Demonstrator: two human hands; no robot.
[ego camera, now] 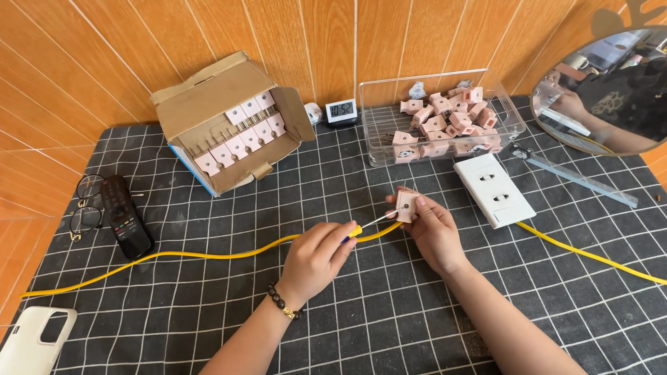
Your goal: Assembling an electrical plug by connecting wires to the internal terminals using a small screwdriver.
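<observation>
My left hand (316,258) grips a small screwdriver (366,226) with a yellow and blue handle; its thin metal shaft points up and right. The tip meets a small pink square part (406,205) that my right hand (432,229) holds upright between thumb and fingers. Both hands hover over the black grid-patterned mat (347,319), just above a yellow cable (208,255) that runs across it. A white double wall socket (494,189) lies to the right of my right hand.
An open cardboard box (229,125) with rows of pink parts stands at the back left. A clear plastic bin (445,114) holds several loose pink parts. Also here: a small digital clock (341,110), a remote (126,217), glasses (85,205), a white phone (35,342), a round mirror (611,87).
</observation>
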